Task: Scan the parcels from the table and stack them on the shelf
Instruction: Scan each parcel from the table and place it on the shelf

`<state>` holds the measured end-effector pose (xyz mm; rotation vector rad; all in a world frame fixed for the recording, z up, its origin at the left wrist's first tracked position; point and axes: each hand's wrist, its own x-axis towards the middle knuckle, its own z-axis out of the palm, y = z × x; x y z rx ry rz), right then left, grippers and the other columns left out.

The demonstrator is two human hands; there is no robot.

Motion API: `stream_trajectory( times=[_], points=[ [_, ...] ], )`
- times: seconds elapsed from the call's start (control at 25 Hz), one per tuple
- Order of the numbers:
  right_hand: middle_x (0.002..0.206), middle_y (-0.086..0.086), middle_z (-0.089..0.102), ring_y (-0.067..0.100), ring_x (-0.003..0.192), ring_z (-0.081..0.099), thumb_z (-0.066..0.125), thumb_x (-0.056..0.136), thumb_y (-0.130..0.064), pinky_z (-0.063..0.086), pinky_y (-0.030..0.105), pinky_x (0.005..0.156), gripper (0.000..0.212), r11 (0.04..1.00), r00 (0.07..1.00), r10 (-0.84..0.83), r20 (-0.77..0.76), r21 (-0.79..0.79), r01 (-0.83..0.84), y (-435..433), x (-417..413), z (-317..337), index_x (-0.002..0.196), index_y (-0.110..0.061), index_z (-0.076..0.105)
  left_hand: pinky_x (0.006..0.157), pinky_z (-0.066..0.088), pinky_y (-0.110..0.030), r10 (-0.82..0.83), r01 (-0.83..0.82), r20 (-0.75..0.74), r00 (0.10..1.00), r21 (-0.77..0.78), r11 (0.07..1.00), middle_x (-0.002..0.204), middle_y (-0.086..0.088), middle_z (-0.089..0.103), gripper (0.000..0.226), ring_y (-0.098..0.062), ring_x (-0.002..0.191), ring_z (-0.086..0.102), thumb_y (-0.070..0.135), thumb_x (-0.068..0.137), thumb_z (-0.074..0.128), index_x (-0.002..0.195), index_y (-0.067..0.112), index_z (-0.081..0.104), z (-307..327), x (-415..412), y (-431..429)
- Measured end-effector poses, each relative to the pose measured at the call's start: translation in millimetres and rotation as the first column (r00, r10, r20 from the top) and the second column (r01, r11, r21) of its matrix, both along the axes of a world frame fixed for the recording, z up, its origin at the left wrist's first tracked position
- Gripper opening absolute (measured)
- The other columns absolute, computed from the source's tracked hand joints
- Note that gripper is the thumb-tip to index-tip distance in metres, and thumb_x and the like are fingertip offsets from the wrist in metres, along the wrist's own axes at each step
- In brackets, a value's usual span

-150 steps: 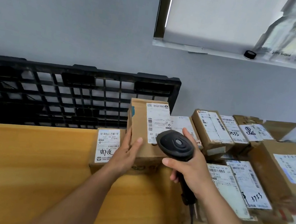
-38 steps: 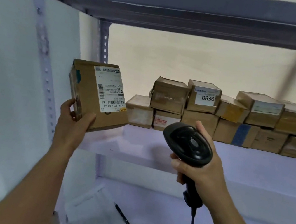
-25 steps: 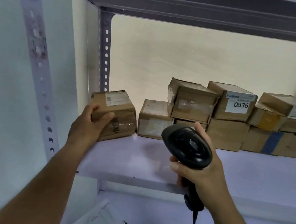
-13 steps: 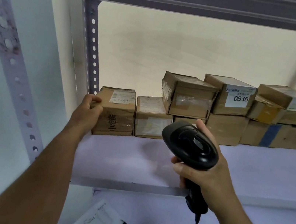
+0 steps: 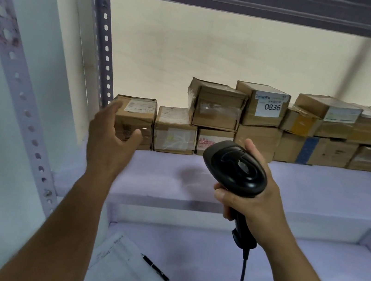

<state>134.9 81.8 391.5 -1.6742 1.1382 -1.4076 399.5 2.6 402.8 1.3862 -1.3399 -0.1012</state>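
Note:
A brown cardboard parcel [image 5: 138, 118] with a white label on top sits at the far left end of the shelf [image 5: 317, 192], against the back wall and next to a row of other parcels [image 5: 261, 118]. My left hand [image 5: 110, 143] hovers just in front of it, fingers spread and relaxed, holding nothing. My right hand [image 5: 250, 199] grips the handle of a black barcode scanner [image 5: 235, 167], held upright in front of the shelf edge with its cable hanging down.
Perforated grey uprights [image 5: 103, 40] stand left of the parcel, and an upper shelf beam [image 5: 250, 2] runs overhead. On the lower shelf lie a sheet of paper [image 5: 127, 272] and a black pen [image 5: 154, 268]. The front half of the parcel shelf is bare.
My left hand carried the parcel from the table, set it at the shelf's left end, let go and drew back a little. The scanner stayed in my right hand.

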Motion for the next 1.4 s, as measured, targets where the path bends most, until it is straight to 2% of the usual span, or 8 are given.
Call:
stream_trajectory(
  times=[0.12, 0.28, 0.36, 0.72, 0.92, 1.12, 1.28, 1.4],
  points=[
    [0.117, 0.010, 0.064, 0.021, 0.053, 0.061, 0.079, 0.072, 0.005, 0.055, 0.032, 0.052, 0.100, 0.999, 0.999, -0.046, 0.008, 0.011, 0.046, 24, -25, -5, 0.139, -0.053, 0.033, 0.098, 0.039, -0.032, -0.070, 0.072, 0.057, 0.996, -0.033, 0.997, 0.137, -0.002, 0.049, 0.063, -0.020, 0.125, 0.044, 0.028, 0.083, 0.073, 0.138, 0.020, 0.045, -17, -50, 34],
    [0.120, 0.005, 0.062, 0.022, 0.054, 0.062, 0.078, 0.072, 0.006, 0.056, 0.034, 0.053, 0.101, 0.993, 0.994, -0.107, 0.019, 0.062, 0.105, 64, -68, -15, 0.149, -0.040, 0.030, 0.098, 0.044, -0.042, -0.166, 0.162, 0.105, 0.981, 0.041, 0.986, 0.130, -0.003, 0.054, 0.058, -0.021, 0.120, 0.047, 0.035, 0.082, 0.073, 0.132, 0.018, 0.051, -42, -125, 71],
    [0.120, 0.003, 0.062, 0.023, 0.053, 0.062, 0.078, 0.072, 0.006, 0.057, 0.034, 0.053, 0.101, 0.988, 0.990, -0.138, 0.023, 0.076, 0.136, 85, -92, -18, 0.148, -0.041, 0.031, 0.099, 0.044, -0.045, -0.227, 0.223, 0.141, 0.964, 0.049, 0.974, 0.129, -0.003, 0.054, 0.056, -0.022, 0.120, 0.047, 0.040, 0.082, 0.070, 0.129, 0.017, 0.053, -50, -159, 85],
    [0.109, 0.012, 0.067, 0.023, 0.051, 0.061, 0.079, 0.071, 0.006, 0.053, 0.032, 0.050, 0.099, 0.956, 0.955, -0.292, 0.060, 0.053, 0.289, 186, -214, -23, 0.135, -0.054, 0.035, 0.103, 0.037, -0.035, -0.404, 0.398, 0.184, 0.896, 0.067, 0.915, 0.138, 0.001, 0.048, 0.061, -0.018, 0.126, 0.040, 0.039, 0.083, 0.070, 0.136, 0.021, 0.047, -61, -308, 154],
    [0.114, 0.003, 0.066, 0.028, 0.056, 0.062, 0.080, 0.070, 0.007, 0.053, 0.036, 0.049, 0.099, 0.915, 0.910, -0.405, 0.091, 0.036, 0.403, 246, -293, -27, 0.136, -0.054, 0.037, 0.104, 0.038, -0.037, -0.529, 0.527, 0.194, 0.826, 0.066, 0.847, 0.138, 0.000, 0.048, 0.062, -0.019, 0.127, 0.042, 0.042, 0.083, 0.070, 0.136, 0.020, 0.047, -67, -407, 194],
    [0.116, 0.017, 0.065, 0.021, 0.063, 0.065, 0.089, 0.060, -0.004, 0.051, 0.031, 0.052, 0.103, 0.850, 0.840, -0.525, 0.139, 0.037, 0.525, 295, -355, -34, 0.130, -0.060, 0.039, 0.100, 0.032, -0.028, -0.636, 0.635, 0.195, 0.746, 0.078, 0.769, 0.137, 0.002, 0.049, 0.060, -0.018, 0.125, 0.044, 0.044, 0.083, 0.069, 0.134, 0.022, 0.048, -76, -487, 221],
    [0.103, 0.022, 0.066, 0.023, 0.061, 0.064, 0.087, 0.063, 0.002, 0.050, 0.033, 0.047, 0.106, 0.782, 0.767, -0.621, 0.161, 0.066, 0.619, 327, -395, -42, 0.139, -0.051, 0.035, 0.100, 0.034, -0.029, -0.740, 0.739, 0.191, 0.645, 0.088, 0.668, 0.135, 0.002, 0.049, 0.061, -0.019, 0.124, 0.044, 0.046, 0.082, 0.067, 0.134, 0.022, 0.048, -82, -544, 239],
    [0.103, 0.021, 0.066, 0.021, 0.057, 0.063, 0.084, 0.061, -0.004, 0.050, 0.032, 0.045, 0.104, 0.722, 0.708, -0.689, 0.154, 0.069, 0.688, 347, -421, -48, 0.140, -0.049, 0.032, 0.103, 0.035, -0.034, -0.797, 0.792, 0.175, 0.577, 0.119, 0.599, 0.136, 0.003, 0.049, 0.064, -0.019, 0.124, 0.043, 0.049, 0.079, 0.063, 0.136, 0.023, 0.047, -90, -587, 250]
  ],
)
